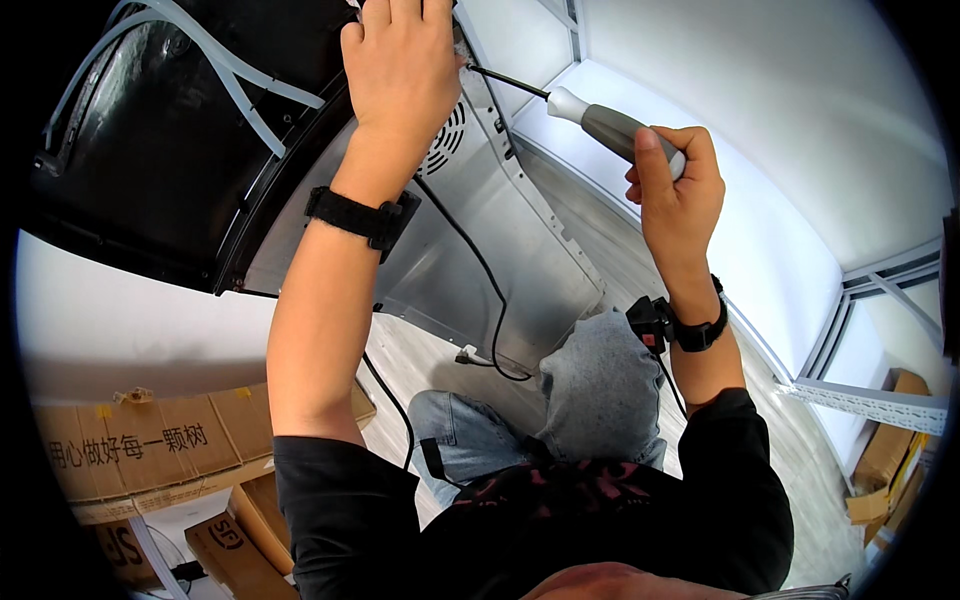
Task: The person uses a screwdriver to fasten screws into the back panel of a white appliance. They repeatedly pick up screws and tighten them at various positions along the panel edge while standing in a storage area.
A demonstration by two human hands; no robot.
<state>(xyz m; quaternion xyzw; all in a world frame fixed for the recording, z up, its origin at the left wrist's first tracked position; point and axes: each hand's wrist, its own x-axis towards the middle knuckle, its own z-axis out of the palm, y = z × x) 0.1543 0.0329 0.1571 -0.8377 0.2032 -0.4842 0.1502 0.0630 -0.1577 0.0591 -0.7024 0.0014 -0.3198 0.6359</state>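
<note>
My left hand (400, 60) rests flat with closed fingers on the top edge of a grey sheet-metal back panel (500, 250) of an appliance, beside a round vent grille (447, 140). My right hand (675, 185) grips the grey-and-white handle of a screwdriver (600, 118). Its dark shaft points left, the tip meeting the panel just right of my left hand. The appliance's black casing (170, 150) with translucent tubes (225, 65) fills the upper left. Both wrists wear black bands.
A black power cord (485, 270) hangs down the panel to a plug on the pale wooden floor (420, 360). Cardboard boxes (150, 440) lie at the lower left, more at the lower right (890, 450). White walls and a metal frame (870, 400) stand at the right. My knees in jeans (590, 370) are below.
</note>
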